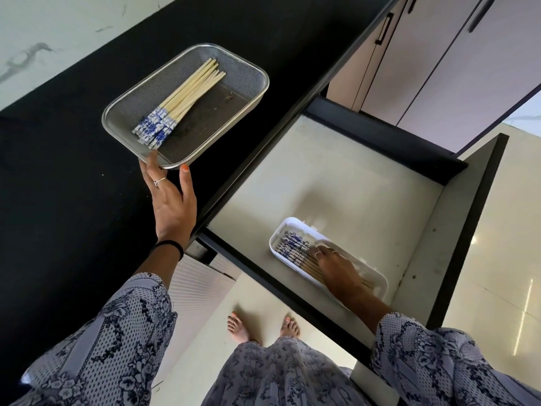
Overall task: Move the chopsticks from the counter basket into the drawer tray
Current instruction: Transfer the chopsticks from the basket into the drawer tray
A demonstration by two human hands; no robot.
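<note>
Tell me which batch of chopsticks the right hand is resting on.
The chopsticks in the white tray inside the open drawer: the right hand lies across them. The other bundle sits in the mesh basket on the counter, by the left hand.

Right hand (336, 266) hides the tray's chopsticks (295, 247) midway.

Black desk (73, 200) runs diagonally, matte, lightly dusted. Beyond its far edge, a pale marble-look wall (44, 33) with grey veining. Below the desk's front edge, a ribbed white cabinet front (196, 285). Right of the desk, mauve cabinet doors (456, 68) with black bar handles (383, 27). Past the desk's near edge, glossy cream floor tiles (497, 273), grout lines visible, bright reflections showing. Light even, soft shadows.
</note>
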